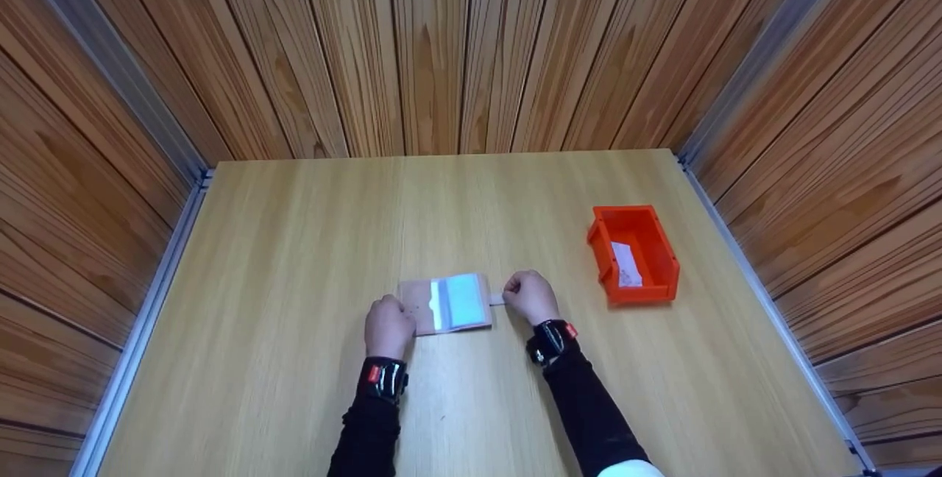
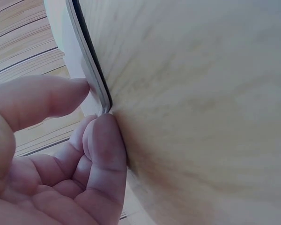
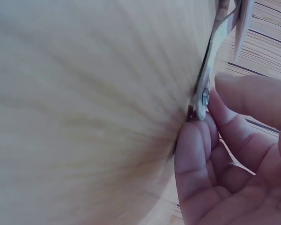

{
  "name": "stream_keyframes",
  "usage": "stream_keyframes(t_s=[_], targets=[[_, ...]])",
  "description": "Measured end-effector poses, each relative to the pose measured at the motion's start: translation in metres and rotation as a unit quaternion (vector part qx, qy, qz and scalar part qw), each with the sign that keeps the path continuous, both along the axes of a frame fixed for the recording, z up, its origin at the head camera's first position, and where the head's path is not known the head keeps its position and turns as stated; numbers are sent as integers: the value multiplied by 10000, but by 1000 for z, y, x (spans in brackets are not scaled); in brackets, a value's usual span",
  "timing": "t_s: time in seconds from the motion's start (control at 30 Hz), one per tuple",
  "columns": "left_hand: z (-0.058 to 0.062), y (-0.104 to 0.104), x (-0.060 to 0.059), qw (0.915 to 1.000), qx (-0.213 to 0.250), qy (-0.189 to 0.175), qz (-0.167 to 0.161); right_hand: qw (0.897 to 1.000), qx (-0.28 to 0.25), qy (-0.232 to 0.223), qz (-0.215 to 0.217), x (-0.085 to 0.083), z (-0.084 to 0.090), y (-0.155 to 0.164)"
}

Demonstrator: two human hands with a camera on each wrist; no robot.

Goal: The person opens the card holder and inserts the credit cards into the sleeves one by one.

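Nearest the person, two dark sleeves with wrist cameras lead to the hands, both resting on the wooden surface (image 1: 294, 256). The left hand (image 1: 388, 326) sits at the near-left corner of an open tan card wallet (image 1: 449, 303); in the left wrist view its thumb and curled fingers (image 2: 103, 150) pinch the wallet's thin edge, pinning it down. The right hand (image 1: 530, 297) is at the wallet's right edge, and in the right wrist view its fingers (image 3: 196, 145) pinch a small tab with a metal snap (image 3: 205, 97), most likely the closure strap.

The wallet lies flat and open near the middle of the surface, between the hands, with a pale blue card (image 1: 465, 299) and a white strip showing in its pockets.

The step in hand seems to be working the wallet by its strap, one hand steadying. The next move would call for keeping the left pinch firm while the right guides the tab.

Farther right, well apart, stands an orange bin (image 1: 634, 252) holding a white slip (image 1: 625, 265). Wood-panelled walls rise beyond.
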State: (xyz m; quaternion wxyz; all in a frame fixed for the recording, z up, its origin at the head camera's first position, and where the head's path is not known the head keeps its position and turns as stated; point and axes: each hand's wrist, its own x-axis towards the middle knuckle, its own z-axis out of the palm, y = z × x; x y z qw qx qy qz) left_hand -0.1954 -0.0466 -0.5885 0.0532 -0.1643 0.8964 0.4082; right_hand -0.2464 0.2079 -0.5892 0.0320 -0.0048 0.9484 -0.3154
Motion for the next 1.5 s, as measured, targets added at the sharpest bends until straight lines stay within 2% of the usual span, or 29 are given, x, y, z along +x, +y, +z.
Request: stream_keyframes(t_s=[0.17, 0.27, 0.43, 0.7, 0.93, 1.07, 1.27, 1.5], targets=[[-2, -2, 2, 9989, -266, 377, -54, 9998, -56, 197, -15, 1, 2, 0], [-3, -2, 2, 9984, -313, 459, -87, 9996, -142, 249, -87, 2, 4, 0], [-2, -1, 1, 9995, -151, 270, -55, 9990, -293, 225, -251, 4, 11, 3], [-2, -2, 1, 9994, -175, 291, -38, 9971, -442, 514, -347, 9, 22, 20], [-1, -2, 1, 9998, -59, 169, 8, 9945, -531, 352, -836, 14, 38, 50], [-1, -2, 1, 9999, -26, 107, 4, 9901, -587, 731, -1041, 16, 46, 71], [-1, -2, 1, 9998, -79, 165, -54, 9776, -586, 1281, -1567, 15, 56, 105], [0, -2, 2, 9994, -145, 298, -59, 9695, -384, 899, -2247, 9, 64, 143]])
